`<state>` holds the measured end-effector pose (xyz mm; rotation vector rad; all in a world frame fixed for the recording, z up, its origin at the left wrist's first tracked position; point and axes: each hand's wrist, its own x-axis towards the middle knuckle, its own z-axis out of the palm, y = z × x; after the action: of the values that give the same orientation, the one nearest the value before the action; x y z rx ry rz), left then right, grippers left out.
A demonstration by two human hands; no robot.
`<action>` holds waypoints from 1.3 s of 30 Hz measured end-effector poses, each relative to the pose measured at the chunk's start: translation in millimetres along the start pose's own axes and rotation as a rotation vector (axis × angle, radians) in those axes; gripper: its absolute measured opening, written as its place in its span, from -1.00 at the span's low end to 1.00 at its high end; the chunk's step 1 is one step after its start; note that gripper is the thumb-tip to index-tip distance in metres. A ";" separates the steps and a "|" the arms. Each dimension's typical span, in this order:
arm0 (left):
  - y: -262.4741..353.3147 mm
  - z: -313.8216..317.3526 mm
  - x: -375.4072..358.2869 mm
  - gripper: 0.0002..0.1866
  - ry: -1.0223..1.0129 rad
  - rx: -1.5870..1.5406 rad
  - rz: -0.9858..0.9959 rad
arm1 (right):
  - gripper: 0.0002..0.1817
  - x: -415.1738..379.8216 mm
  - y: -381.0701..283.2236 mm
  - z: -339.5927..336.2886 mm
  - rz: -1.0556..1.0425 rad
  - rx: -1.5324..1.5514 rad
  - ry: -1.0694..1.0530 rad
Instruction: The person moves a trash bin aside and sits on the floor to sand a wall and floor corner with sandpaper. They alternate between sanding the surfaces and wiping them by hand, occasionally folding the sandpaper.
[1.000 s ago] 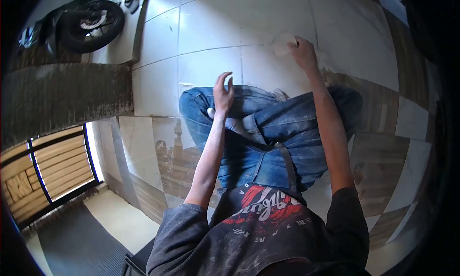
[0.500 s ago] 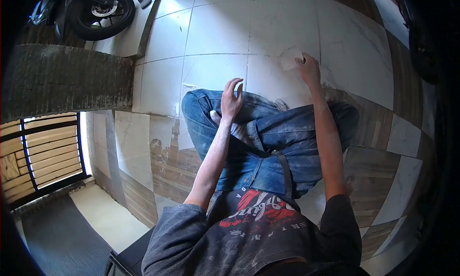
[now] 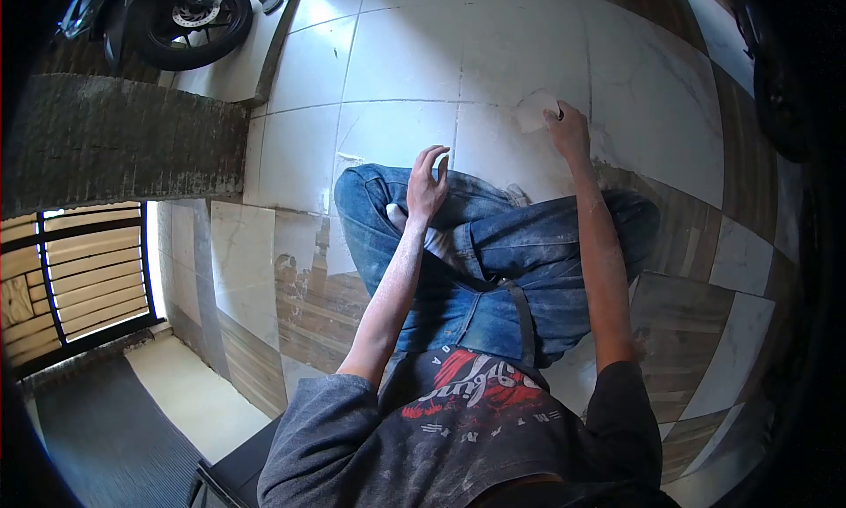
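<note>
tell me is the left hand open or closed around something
Open and empty. The left hand rests over the jeans at the knee with its fingers loosely curled and spread, nothing between them. The right hand presses a pale pad on the floor tile.

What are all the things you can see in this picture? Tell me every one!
Pale pad or cloth: one, whitish, on the floor under the right hand.
Floor tiles: many, white, with brown wood-look ones at the sides.
Motorbike: one, black, top left, only the wheel end shows.
Rough wall top: one, grey-brown, left.
Slatted gate: one, wooden with black bars, lower left.
Jeans: one pair, blue and dusty, legs crossed.
T-shirt: one, dark grey with red and white print.
Left hand: one, fingers loosely open, empty, above the knee.
Right hand: one, pressing on the pale pad.
</note>
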<state>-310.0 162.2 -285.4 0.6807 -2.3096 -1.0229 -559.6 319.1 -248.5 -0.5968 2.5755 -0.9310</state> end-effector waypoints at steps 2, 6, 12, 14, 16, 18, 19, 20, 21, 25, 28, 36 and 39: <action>-0.2 0.2 -0.2 -0.77 0.003 0.003 0.006 | -0.58 0.8 3.5 4.0 -0.015 0.003 0.025; 1.8 -0.7 -0.1 -0.77 0.000 0.016 0.002 | -0.61 -1.5 -0.4 1.2 -0.015 0.025 0.020; 1.9 -1.3 -0.7 -0.77 -0.003 0.026 0.007 | -0.72 8.3 19.5 18.3 -0.141 -0.031 0.173; 1.0 -0.8 -1.2 -0.77 -0.003 0.035 0.008 | -0.72 7.3 17.4 17.2 -0.127 -0.028 0.161; 0.5 -0.5 -1.4 -0.78 -0.004 0.046 0.009 | -0.72 6.0 15.2 15.3 -0.112 -0.025 0.149; 0.5 -0.7 -1.2 -0.78 -0.013 0.047 0.008 | -0.72 5.0 12.1 12.9 -0.102 -0.038 0.119; 0.2 -0.6 -0.8 -0.78 -0.012 0.048 0.009 | -0.72 6.1 13.7 14.1 -0.103 -0.038 0.119; -0.1 -0.5 -0.7 -0.78 -0.014 0.049 0.015 | -0.72 6.7 15.4 15.6 -0.117 -0.025 0.135; -0.4 -0.4 -0.7 -0.78 -0.016 0.051 0.020 | -0.72 7.2 17.1 17.3 -0.130 -0.012 0.152; 0.7 -0.4 -1.1 -0.78 -0.016 0.046 0.010 | -0.72 10.4 21.9 21.0 -0.135 0.005 0.170; -0.8 -0.2 -1.2 -0.78 -0.015 0.044 0.024 | -0.58 3.5 7.1 7.4 -0.024 0.028 0.006; 0.3 -0.4 -1.2 -0.78 -0.019 0.064 0.022 | -0.56 6.2 11.1 11.7 -0.008 0.071 -0.008; 0.0 0.0 -0.3 -0.77 -0.018 0.042 0.003 | -0.57 10.8 19.6 18.3 -0.068 0.022 0.036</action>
<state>-309.8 162.4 -285.5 0.6872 -2.3530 -0.9862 -566.0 317.9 -276.7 -0.6718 2.5874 -0.9995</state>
